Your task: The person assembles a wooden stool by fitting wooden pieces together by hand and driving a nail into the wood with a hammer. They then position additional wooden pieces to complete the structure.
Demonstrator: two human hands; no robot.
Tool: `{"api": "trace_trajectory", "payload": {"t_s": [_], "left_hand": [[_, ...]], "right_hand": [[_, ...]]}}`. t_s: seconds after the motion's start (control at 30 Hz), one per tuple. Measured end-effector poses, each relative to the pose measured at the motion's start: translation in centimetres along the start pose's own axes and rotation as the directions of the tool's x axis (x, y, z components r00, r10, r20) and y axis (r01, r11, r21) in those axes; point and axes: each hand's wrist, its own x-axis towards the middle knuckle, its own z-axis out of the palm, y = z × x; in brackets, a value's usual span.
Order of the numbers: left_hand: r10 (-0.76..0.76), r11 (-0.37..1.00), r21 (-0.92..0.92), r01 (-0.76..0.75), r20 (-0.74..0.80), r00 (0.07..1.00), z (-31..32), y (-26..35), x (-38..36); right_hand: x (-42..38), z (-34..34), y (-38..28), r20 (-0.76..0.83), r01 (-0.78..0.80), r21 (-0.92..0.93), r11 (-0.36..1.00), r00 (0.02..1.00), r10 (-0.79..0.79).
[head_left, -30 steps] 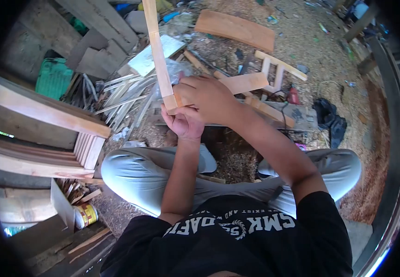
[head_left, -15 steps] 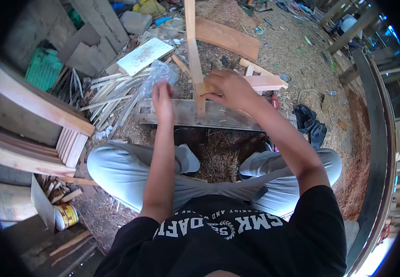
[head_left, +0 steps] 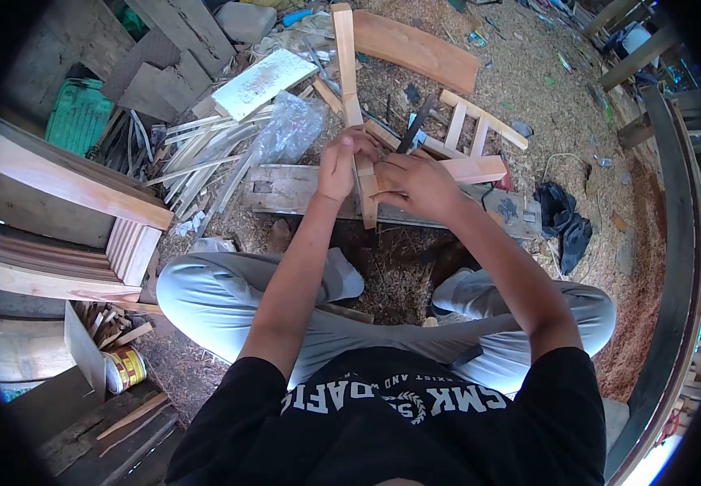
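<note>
A long pale wooden strip (head_left: pixel 345 61) rests across the low plank bench (head_left: pixel 294 185), its near end jutting past the front edge. My left hand (head_left: pixel 339 168) is closed around the strip, fingers curled over its far side. My right hand (head_left: pixel 419 185) is closed at the strip's right side, pinching a small tan piece (head_left: pixel 384 180) that looks like folded sandpaper against the wood. A dark flat bar (head_left: pixel 417 123) lies just beyond the right hand, partly hidden. Close by is a small wooden frame (head_left: pixel 484 130) with crosspieces.
A curved board (head_left: pixel 415 50), a white board (head_left: pixel 264 83) and a clear plastic bag (head_left: pixel 292 125) lie beyond the bench. Black cloth (head_left: pixel 562 219) is on the ground at right. Large wooden frame parts (head_left: pixel 67 178) stand at left, near a can (head_left: pixel 126 369).
My left hand, raised beside the strip before, has moved right and closed around it. The strip's near end sits further past the bench edge. My right hand keeps its grip. The view has shifted slightly.
</note>
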Motion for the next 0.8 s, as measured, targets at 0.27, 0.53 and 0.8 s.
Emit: {"api": "trace_trajectory", "payload": {"t_s": [0.27,0.53,0.8], "left_hand": [[-0.001,0.997,-0.082,0.001,0.006,1.0,1.1,-0.9,0.1],[-0.142,0.948,-0.305,0.09,-0.153,0.978,2.1,-0.9,-1.7],[-0.044,0.983,-0.18,0.023,-0.114,0.992,2.5,-1.0,-1.4]], "right_hand": [[0.0,-3.2,0.9,0.241,-0.056,-0.07,0.996,0.968,0.071],[0.0,-2.4,3.1,0.304,-0.007,-0.108,0.994,0.952,0.04],[-0.7,-2.5,2.8,0.283,-0.015,-0.129,0.992,0.958,0.051]]}}
